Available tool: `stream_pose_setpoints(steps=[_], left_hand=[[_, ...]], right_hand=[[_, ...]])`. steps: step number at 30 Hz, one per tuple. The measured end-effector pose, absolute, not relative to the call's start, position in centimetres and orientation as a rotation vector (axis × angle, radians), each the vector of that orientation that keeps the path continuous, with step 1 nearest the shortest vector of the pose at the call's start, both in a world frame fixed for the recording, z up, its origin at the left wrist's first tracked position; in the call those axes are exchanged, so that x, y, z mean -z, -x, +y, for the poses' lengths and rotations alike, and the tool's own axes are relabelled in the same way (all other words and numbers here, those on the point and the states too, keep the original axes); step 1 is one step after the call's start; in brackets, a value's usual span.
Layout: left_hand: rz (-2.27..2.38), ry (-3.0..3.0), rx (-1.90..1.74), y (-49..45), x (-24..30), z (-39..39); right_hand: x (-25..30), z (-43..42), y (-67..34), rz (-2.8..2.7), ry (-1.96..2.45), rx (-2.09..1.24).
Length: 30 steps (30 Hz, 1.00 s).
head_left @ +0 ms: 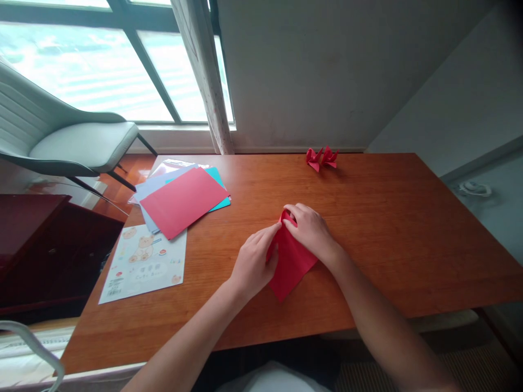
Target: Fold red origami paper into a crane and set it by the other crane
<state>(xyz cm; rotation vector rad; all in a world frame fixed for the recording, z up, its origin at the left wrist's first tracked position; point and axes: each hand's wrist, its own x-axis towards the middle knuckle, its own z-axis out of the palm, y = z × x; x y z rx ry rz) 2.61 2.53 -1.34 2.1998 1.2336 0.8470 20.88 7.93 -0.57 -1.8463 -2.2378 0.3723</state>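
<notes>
A partly folded red paper (pixel 291 267) lies on the wooden table (pixel 388 239) just in front of me. My left hand (pixel 253 264) rests on its left edge, with the fingers pinching toward the paper's top corner. My right hand (pixel 310 228) presses down on the top right of the paper, fingers curled over the fold. Both hands meet at the upper tip of the red paper.
A fan of coloured sheets (pixel 183 198), red on top, lies at the left of the table above a printed bear packet (pixel 143 262). Two folded red paper figures (pixel 322 158) sit near the far edge. A grey chair (pixel 61 136) stands by the window.
</notes>
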Motion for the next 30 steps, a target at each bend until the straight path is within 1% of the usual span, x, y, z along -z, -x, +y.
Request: stream_pose_setpoints(steps=[3, 7, 14, 20, 30], left_hand=[[1.181, -2.160, -0.857, -2.6, 1.4, 2.5], [1.243, -2.221, -0.817, -2.6, 1.8, 2.6], [1.337, -2.476, -0.529, -2.8, 1.3, 2.1], [1.298, -2.728, -0.327, -2.8, 1.0, 1.6], [1.234, -2.798, -0.228, -1.6, 1.0, 2.1]], right_hand=[[0.6, 8.0, -20.9, -2.238, 1.837, -0.379], [0.6, 8.0, -21.0, -2.243, 1.818, -0.394], [0.6, 8.2, -21.3, -2.245, 1.773, -0.408], [0.8, 8.5, -21.4, -2.231, 1.740, -0.402], [0.7, 8.8, -21.7, -2.234, 1.599, -0.447]])
